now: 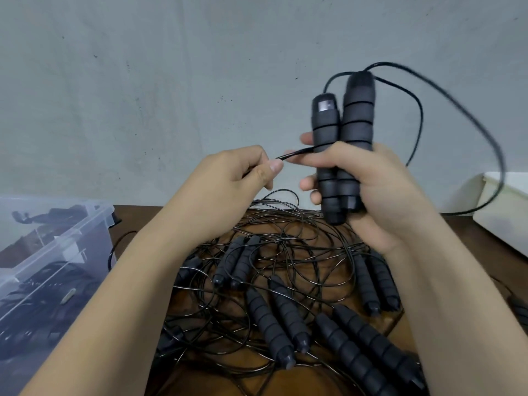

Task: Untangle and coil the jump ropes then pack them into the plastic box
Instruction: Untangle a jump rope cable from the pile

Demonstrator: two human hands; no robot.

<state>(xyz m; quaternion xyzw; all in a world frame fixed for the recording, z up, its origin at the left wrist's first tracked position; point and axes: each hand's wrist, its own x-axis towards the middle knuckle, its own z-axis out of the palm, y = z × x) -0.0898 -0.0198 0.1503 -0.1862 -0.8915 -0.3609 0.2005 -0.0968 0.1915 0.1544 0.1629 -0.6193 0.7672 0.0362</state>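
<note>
My right hand point(368, 190) grips two black foam jump rope handles point(343, 144) upright, side by side, above the table. Their thin black cord point(468, 115) loops out to the right and back. My left hand point(243, 172) pinches a stretch of that cord point(294, 153) just left of the handles, pulling it across them. Below, a tangled pile of black cords point(280, 241) and several more foam handles point(274, 324) lies on the brown wooden table point(471, 238). The clear plastic box point(57, 247) stands at the left with dark coiled ropes inside.
A grey wall point(200, 81) rises right behind the table. A cream-white container point(503, 207) sits at the right edge, with the held cord's loop passing in front of it. A stray cord point(114, 252) lies beside the box.
</note>
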